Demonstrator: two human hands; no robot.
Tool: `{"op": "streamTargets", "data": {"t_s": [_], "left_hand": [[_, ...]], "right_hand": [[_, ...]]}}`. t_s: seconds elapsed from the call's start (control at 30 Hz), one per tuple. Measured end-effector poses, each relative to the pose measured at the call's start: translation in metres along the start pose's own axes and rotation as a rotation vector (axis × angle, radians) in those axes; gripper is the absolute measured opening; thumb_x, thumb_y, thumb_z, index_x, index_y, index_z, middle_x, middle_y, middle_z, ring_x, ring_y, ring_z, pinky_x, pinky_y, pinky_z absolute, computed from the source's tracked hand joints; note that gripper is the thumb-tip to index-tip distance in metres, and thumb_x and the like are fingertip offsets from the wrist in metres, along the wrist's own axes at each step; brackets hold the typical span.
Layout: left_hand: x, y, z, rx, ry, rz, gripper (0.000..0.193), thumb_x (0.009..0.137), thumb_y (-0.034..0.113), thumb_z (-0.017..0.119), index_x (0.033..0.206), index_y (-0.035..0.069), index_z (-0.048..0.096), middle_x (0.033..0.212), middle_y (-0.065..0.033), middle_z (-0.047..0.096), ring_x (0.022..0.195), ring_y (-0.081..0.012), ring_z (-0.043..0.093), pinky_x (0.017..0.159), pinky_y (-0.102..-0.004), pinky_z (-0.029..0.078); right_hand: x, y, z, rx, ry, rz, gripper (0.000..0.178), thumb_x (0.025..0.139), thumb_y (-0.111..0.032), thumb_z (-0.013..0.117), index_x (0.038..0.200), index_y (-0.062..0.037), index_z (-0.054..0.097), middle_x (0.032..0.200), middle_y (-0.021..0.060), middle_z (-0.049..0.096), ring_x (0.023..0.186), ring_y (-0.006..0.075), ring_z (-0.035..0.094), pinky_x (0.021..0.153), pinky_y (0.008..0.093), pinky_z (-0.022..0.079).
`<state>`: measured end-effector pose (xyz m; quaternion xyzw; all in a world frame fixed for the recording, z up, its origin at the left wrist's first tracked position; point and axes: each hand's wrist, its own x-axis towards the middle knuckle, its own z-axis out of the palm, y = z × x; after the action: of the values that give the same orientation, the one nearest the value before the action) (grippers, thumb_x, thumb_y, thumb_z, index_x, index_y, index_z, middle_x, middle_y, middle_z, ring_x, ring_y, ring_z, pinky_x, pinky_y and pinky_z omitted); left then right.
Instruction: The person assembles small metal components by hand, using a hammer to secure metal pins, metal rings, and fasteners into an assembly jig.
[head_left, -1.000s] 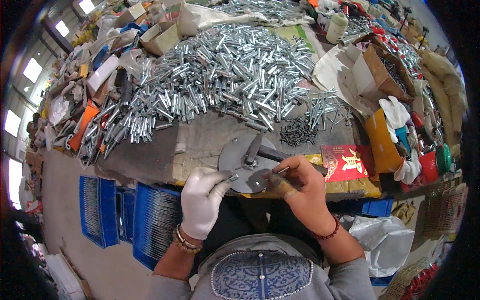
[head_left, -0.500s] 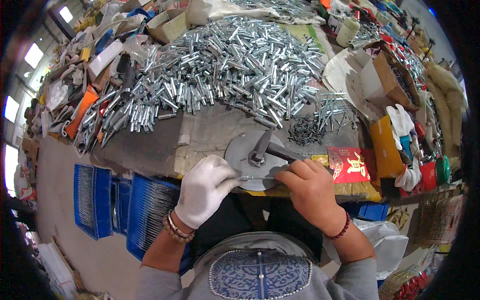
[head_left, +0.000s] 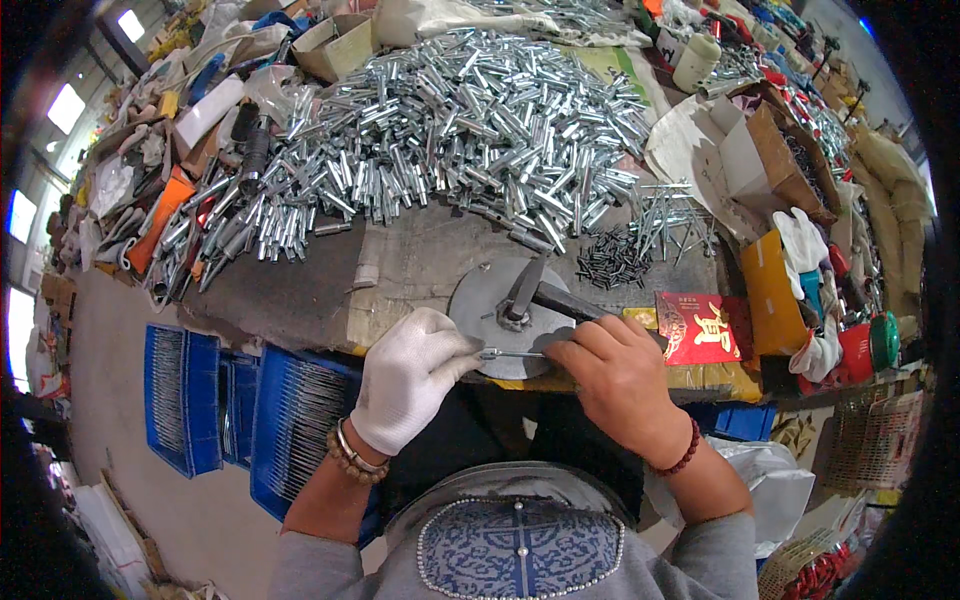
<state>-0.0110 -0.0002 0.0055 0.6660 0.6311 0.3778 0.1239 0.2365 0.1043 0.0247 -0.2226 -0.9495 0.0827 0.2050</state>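
Note:
My left hand [head_left: 415, 370], in a white knit glove, pinches the left end of a thin metal rod [head_left: 520, 354]. The bare fingers of my right hand [head_left: 615, 375] close on the rod's other end. Level between the hands, the rod lies just above the near part of a round grey metal plate [head_left: 475, 310]. A hammer [head_left: 565, 301] rests over the plate with its head near the middle. Its dark handle runs right, partly hidden by my right hand; whether those fingers touch it, I cannot tell.
A big heap of shiny metal tubes [head_left: 480, 130] covers the far bench. Small black pins [head_left: 612, 258] and thin rods [head_left: 675, 222] lie right of the plate, near a red envelope [head_left: 705, 330]. Blue bins [head_left: 290, 420] of rods stand below left. An open carton [head_left: 770, 165] is at right.
My right fingers have shifted slightly left and down along the rod's end, and more of the rod's left end shows at the glove. The hammer and plate look unmoved.

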Motion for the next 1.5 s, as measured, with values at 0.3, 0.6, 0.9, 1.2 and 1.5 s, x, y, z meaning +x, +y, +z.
{"op": "streamTargets", "data": {"t_s": [0.3,0.6,0.9,1.2,1.5], "left_hand": [[-0.001,-0.001,-0.001,0.001,0.008,0.014,0.014,0.083,0.008,0.083,0.096,0.006,0.080,0.094,-0.0105,0.069,0.088,-0.0300,0.069,0.078,-0.0393,0.056],[-0.004,-0.003,0.002,0.117,-0.021,0.044,0.014,0.084,0.012,0.081,0.097,0.009,0.077,0.095,-0.0094,0.067,0.094,-0.0311,0.068,0.081,-0.0427,0.056],[-0.006,0.002,0.005,0.123,-0.022,0.017,0.013,0.084,0.014,0.080,0.096,0.009,0.078,0.099,-0.0099,0.067,0.098,-0.0333,0.066,0.085,-0.0430,0.055],[-0.009,0.000,0.001,0.153,-0.011,0.028,0.011,0.085,0.014,0.078,0.095,0.010,0.077,0.100,-0.0091,0.067,0.097,-0.0323,0.066,0.084,-0.0432,0.055],[-0.011,0.001,0.003,0.174,-0.052,0.031,0.012,0.086,0.011,0.075,0.099,0.010,0.075,0.102,-0.0095,0.066,0.098,-0.0327,0.065,0.083,-0.0437,0.054]], "right_hand": [[0.013,0.003,0.001,-0.035,-0.035,-0.093,0.023,0.083,-0.014,0.066,0.106,-0.0114,0.073,0.095,0.0033,0.060,0.095,0.0238,0.061,0.083,0.0390,0.050],[0.030,0.001,0.008,0.134,0.041,-0.045,0.026,0.078,-0.009,0.071,0.103,-0.0126,0.076,0.097,0.0045,0.060,0.096,0.0259,0.061,0.080,0.0407,0.051],[0.075,-0.003,0.038,0.046,-0.036,0.005,0.032,0.071,0.004,0.072,0.100,-0.0095,0.071,0.109,0.0068,0.064,0.107,0.0319,0.059,0.093,0.0432,0.047],[0.063,-0.015,0.017,0.274,-0.022,-0.001,0.029,0.082,0.005,0.063,0.109,-0.0062,0.067,0.101,0.0150,0.066,0.095,0.0409,0.063,0.084,0.0513,0.053],[0.052,-0.020,0.014,0.629,0.001,0.088,0.064,0.078,0.012,0.066,0.138,-0.0101,0.063,0.106,0.0174,0.068,0.104,0.0409,0.067,0.089,0.0475,0.055]]}}
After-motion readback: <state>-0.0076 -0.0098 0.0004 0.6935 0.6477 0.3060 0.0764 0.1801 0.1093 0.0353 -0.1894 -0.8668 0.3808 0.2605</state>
